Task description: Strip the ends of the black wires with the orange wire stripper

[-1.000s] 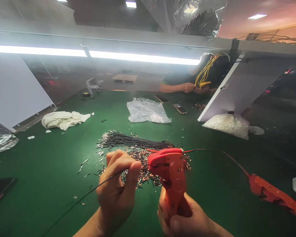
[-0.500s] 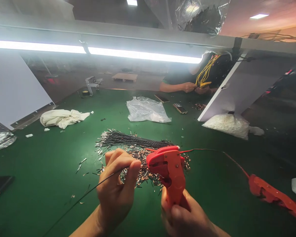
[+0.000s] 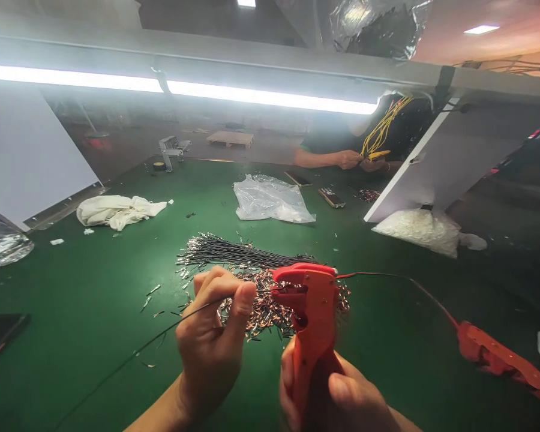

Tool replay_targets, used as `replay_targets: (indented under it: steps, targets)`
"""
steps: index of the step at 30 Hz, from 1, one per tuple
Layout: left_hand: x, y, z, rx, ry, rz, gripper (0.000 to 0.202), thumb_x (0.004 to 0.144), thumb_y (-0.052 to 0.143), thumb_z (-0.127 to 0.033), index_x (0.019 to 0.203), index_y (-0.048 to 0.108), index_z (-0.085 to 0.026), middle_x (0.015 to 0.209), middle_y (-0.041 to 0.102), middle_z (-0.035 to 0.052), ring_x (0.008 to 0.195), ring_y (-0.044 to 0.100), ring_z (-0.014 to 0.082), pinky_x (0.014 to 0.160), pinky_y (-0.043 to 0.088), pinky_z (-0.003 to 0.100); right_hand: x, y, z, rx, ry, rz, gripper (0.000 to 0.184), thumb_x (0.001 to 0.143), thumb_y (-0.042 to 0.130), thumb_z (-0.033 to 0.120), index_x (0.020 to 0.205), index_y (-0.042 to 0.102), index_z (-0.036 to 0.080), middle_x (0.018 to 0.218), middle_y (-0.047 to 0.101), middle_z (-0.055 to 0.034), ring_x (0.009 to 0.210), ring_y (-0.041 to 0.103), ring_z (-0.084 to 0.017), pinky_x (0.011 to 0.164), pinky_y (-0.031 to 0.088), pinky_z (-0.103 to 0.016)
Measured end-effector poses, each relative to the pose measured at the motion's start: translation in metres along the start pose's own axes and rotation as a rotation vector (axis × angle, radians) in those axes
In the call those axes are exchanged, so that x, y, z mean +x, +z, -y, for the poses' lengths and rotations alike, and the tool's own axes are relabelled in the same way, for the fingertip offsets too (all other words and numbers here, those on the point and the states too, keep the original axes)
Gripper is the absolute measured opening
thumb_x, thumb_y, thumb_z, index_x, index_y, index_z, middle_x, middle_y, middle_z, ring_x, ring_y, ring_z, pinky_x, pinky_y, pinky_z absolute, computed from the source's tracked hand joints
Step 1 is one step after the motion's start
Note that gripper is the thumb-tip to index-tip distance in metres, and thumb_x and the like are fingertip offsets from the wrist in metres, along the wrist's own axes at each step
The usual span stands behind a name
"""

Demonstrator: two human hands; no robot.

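Observation:
My left hand [image 3: 213, 342] pinches a thin black wire [image 3: 175, 324] between thumb and fingers. The wire's far end reaches the jaws of a red wire stripper [image 3: 317, 300], and its tail trails down to the lower left. My right hand [image 3: 357, 396] is wrapped around the stripper's handle below the jaws, which stand apart. Behind the hands lies a bundle of black wires [image 3: 238, 251] with light-coloured tips at the left end. A heap of short copper and black clippings [image 3: 270, 312] spreads beneath the stripper, partly hidden by it and my left hand.
On the green table [image 3: 117, 288] lie a white cloth [image 3: 119, 211], a clear plastic bag [image 3: 272, 199] and a second red tool [image 3: 504, 357] at right. A filled bag [image 3: 418, 231] rests by a white panel [image 3: 414, 156]. Opposite, a person's hands [image 3: 348, 159] hold yellow wires.
The stripper's jaws have opened, and its handle parts look wider apart in my right hand. My left hand keeps its pinch, with the wire's end now showing at the jaws.

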State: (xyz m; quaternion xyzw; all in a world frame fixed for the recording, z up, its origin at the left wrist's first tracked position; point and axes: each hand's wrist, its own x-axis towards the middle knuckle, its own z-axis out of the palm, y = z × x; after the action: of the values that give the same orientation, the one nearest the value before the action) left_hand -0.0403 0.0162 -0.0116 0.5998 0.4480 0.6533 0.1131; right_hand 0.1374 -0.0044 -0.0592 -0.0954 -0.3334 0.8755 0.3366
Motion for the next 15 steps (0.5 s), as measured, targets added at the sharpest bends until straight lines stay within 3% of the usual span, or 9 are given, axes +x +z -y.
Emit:
replay_targets:
  steps: [6, 10, 15]
  targets:
    - [0.001, 0.001, 0.001, -0.202, -0.314, 0.027, 0.024, 0.091, 0.057, -0.025, 0.068, 0.056, -0.021, 0.06, 0.048, -0.0031, 0.063, 0.044, 0.0122, 0.062, 0.035, 0.029, 0.001, 0.001, 0.007, -0.038, -0.023, -0.068, 0.038, 0.082, 0.066, 0.043, 0.104, 0.061, 0.012, 0.086, 0.066, -0.0091, 0.069, 0.062, -0.016, 0.066, 0.047, -0.028]
    - [-0.001, 0.003, -0.001, -0.218, -0.418, 0.12, 0.032, 0.091, 0.058, -0.032, 0.06, 0.055, -0.02, 0.056, 0.049, -0.0031, 0.06, 0.045, 0.011, 0.06, 0.035, 0.027, 0.005, 0.005, 0.022, -0.237, -0.186, -0.261, 0.029, 0.083, 0.067, 0.035, 0.103, 0.063, 0.015, 0.096, 0.066, -0.0081, 0.071, 0.064, -0.017, 0.07, 0.049, -0.032]
    - [0.003, 0.003, -0.006, -0.294, -0.558, 0.126, 0.034, 0.086, 0.063, -0.037, 0.058, 0.057, -0.019, 0.053, 0.051, -0.0037, 0.052, 0.046, 0.0086, 0.051, 0.035, 0.023, 0.005, 0.004, 0.028, -0.225, -0.217, -0.258, 0.027, 0.083, 0.065, 0.035, 0.102, 0.062, 0.016, 0.084, 0.067, -0.0061, 0.071, 0.062, -0.019, 0.068, 0.048, -0.034]
